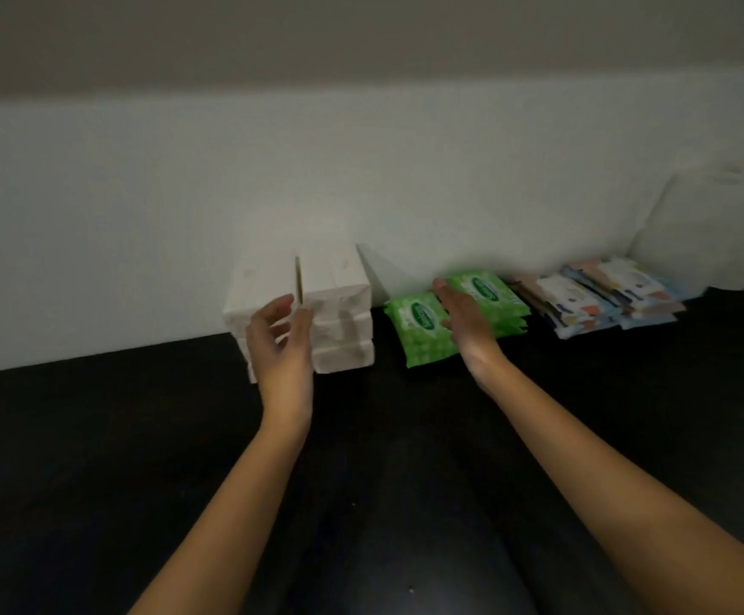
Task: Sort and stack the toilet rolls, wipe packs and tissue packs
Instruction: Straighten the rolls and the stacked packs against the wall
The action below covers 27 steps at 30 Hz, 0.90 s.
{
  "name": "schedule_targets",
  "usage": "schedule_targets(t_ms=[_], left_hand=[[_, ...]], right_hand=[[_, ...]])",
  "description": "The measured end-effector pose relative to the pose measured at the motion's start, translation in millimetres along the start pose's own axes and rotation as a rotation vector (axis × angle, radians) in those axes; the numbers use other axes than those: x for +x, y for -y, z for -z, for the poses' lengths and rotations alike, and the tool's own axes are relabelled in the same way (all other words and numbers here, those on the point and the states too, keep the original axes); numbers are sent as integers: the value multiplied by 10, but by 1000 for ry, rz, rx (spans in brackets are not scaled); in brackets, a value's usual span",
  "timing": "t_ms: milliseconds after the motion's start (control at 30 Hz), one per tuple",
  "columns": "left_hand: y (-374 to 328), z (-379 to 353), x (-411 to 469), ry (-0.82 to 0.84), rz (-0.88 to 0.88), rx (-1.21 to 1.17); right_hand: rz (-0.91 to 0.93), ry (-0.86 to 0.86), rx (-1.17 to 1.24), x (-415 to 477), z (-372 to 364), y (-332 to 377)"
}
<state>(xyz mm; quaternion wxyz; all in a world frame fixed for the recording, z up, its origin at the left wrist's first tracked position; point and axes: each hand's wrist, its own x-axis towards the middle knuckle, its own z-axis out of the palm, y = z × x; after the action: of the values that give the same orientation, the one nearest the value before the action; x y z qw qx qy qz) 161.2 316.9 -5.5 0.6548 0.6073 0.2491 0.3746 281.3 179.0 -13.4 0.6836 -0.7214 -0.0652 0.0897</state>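
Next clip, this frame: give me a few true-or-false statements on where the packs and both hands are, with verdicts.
1. The white packs stand in two stacks side by side by the wall. True.
2. The right hand holds a green pack up in the air. False: its fingers are straight, and the green packs lie on the dark surface.
3. The green packs lie between the white packs and the multicoloured packs. True.
4. The left hand reaches the multicoloured packs. False: it is in front of the white packs.
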Motion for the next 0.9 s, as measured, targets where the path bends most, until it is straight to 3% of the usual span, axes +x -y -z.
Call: schedule_targets(t_ms=[300, 700, 900], left_hand=[[-4, -1215, -500, 222, 69, 100], [357, -3111, -1456, 212, 278, 75], [417, -3840, -1643, 396, 321, 96]], right_hand=[[35, -79, -81, 183, 1382, 20], [-54, 42, -149, 565, 3449, -192], [-108, -95, -172, 771, 4256, -349]])
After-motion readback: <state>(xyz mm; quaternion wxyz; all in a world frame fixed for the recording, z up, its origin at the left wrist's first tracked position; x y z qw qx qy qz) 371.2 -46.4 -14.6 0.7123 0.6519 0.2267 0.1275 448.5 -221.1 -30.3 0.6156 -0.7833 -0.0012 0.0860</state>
